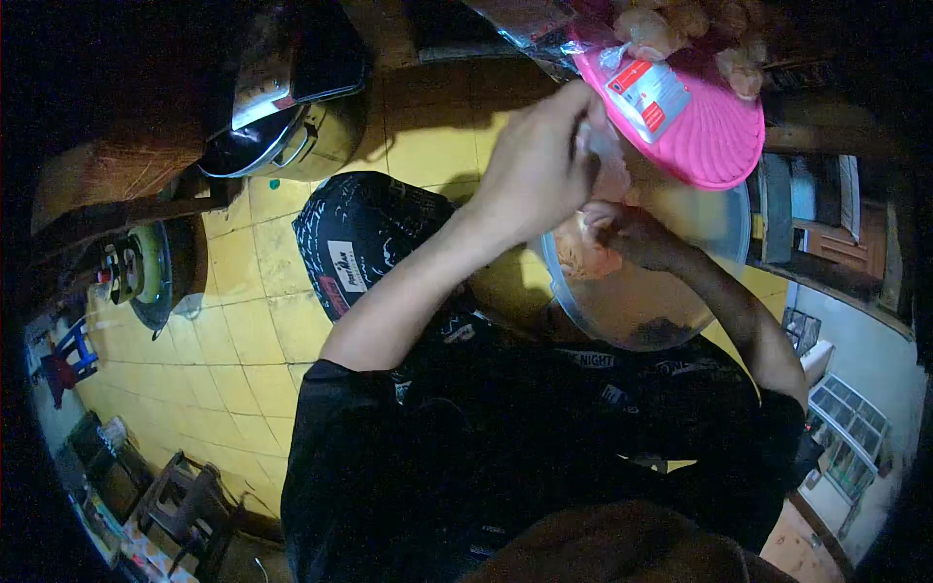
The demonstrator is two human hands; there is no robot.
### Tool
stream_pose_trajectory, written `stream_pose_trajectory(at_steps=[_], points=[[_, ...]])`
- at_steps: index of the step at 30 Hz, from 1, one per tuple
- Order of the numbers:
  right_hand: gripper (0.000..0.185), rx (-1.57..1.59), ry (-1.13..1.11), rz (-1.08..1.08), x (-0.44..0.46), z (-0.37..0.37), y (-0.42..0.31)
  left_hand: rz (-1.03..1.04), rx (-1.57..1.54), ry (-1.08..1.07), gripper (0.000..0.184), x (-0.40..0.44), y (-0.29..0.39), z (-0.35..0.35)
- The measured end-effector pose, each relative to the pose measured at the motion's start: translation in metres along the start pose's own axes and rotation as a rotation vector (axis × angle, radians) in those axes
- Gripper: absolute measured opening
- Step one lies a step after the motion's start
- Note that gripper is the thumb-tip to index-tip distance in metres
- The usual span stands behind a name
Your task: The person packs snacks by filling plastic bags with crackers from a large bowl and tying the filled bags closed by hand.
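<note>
My left hand (546, 160) is raised above a round translucent tub (552, 260), fingers closed on a clear crumpled plastic bag (608, 160). My right hand (637, 236) is just below it, fingers bent around the top of a tan, bun-like lump (581, 251). Whether the lump sits inside the bag's plastic I cannot tell. Right beside my left hand is a bright pink ribbed tray (714, 141). A white and red printed packet (648, 100) lies on it, with several round tan lumps (653, 34) at its far end.
A large metal pot (326, 136) stands on the yellow tiled floor (243, 330) at upper left. Black printed cloth (374, 228) covers my knee. A green, round object (148, 262) is farther left. Dark wooden furniture (185, 496) stands lower left, a white rack (847, 428) at right.
</note>
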State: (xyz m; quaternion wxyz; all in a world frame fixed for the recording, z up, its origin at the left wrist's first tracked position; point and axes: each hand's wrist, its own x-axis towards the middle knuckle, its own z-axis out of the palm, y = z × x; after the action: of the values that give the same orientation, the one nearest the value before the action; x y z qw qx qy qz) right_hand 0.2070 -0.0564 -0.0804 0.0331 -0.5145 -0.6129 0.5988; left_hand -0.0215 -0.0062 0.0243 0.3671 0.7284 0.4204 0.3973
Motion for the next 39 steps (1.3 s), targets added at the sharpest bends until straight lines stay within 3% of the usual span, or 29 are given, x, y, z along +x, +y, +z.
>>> stream_pose_trajectory(at_steps=[2, 5, 8, 13, 15, 19, 24, 29, 31, 34, 39], points=[[0.038, -0.635, 0.273, -0.557, 0.03, 0.022, 0.041, 0.018, -0.059, 0.012, 0.019, 0.006, -0.01, -0.002], [0.045, -0.657, 0.251, -0.621, 0.067, 0.044, 0.041, 0.051, -0.125, 0.108, 0.013, 0.007, -0.016, 0.001], [0.045, -0.656, 0.101, -0.485, 0.079, 0.042, 0.044, 0.161, -0.114, 0.224, 0.011, 0.008, -0.017, 0.002], [0.046, -0.597, -0.173, -0.212, 0.048, 0.013, 0.048, 0.125, -0.218, 0.098, 0.013, 0.002, -0.014, -0.001], [0.046, -0.581, -0.122, -0.148, 0.041, -0.003, 0.046, 0.099, -0.219, 0.105, 0.012, 0.002, -0.012, 0.002], [0.047, -0.578, 0.261, -0.195, 0.07, -0.024, 0.053, -0.018, -0.197, 0.146, 0.008, 0.002, -0.004, 0.002], [0.048, -0.625, 0.527, -0.158, 0.13, -0.02, 0.06, 0.039, -0.079, 0.107, 0.006, 0.004, -0.005, 0.003], [0.049, -0.672, 0.448, -0.146, 0.127, 0.023, 0.058, 0.01, -0.08, 0.074, 0.009, 0.004, -0.01, 0.009], [0.049, -0.678, 0.383, -0.181, 0.115, 0.051, 0.056, 0.205, -0.044, 0.071, 0.011, 0.006, -0.013, 0.01], [0.05, -0.649, 0.296, -0.225, 0.101, 0.069, 0.049, 0.177, -0.095, 0.035, 0.012, 0.005, -0.009, 0.01], [0.051, -0.526, 0.161, -0.23, 0.067, 0.052, 0.041, 0.204, -0.059, -0.034, 0.014, 0.006, -0.003, 0.011]])
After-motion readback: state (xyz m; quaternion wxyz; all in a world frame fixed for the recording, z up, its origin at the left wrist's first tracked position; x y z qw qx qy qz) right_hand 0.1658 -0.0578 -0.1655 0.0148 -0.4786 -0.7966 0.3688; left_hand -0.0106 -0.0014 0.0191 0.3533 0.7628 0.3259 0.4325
